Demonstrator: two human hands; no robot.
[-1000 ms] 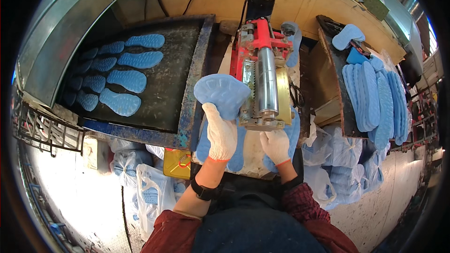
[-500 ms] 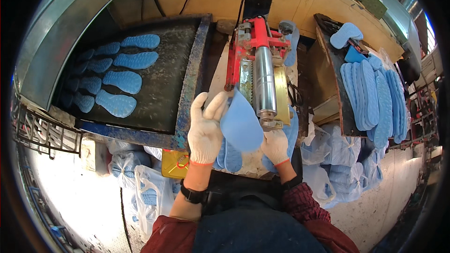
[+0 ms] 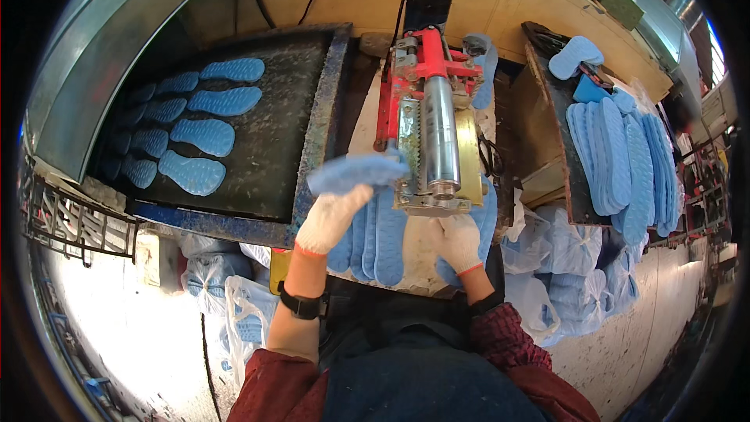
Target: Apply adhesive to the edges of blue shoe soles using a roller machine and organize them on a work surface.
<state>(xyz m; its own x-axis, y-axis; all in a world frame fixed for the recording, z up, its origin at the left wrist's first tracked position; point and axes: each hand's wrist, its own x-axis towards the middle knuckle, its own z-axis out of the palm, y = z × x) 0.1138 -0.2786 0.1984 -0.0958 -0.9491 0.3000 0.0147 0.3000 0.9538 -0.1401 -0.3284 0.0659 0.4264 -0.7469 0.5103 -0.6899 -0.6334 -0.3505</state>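
Note:
In my gloved left hand (image 3: 337, 219) is a blue shoe sole (image 3: 355, 173), smeared by motion and tilted nearly edge-on. Its right end reaches the left side of a red machine with a metal roller (image 3: 441, 137). The fingers are closed around its near edge. My gloved right hand (image 3: 455, 244) stays at the machine's front end, fingers curled; what they hold, if anything, is hidden. Between my hands, several blue soles (image 3: 389, 246) stand in a row on the pale work surface. Another sole (image 3: 486, 223) lies partly behind the right hand.
To the left, a dark conveyor belt (image 3: 273, 141) with a blue metal frame carries rows of blue soles. Stacked soles (image 3: 605, 160) lie on a shelf at the right. Plastic bags (image 3: 574, 281) of soles sit below it. A yellow container (image 3: 279, 270) shows beside my left forearm.
My left hand has moved left and down. The sole has swung from hanging broad-face toward me beside the roller to lying nearly level, uncovering the row of soles. My right hand has hardly moved.

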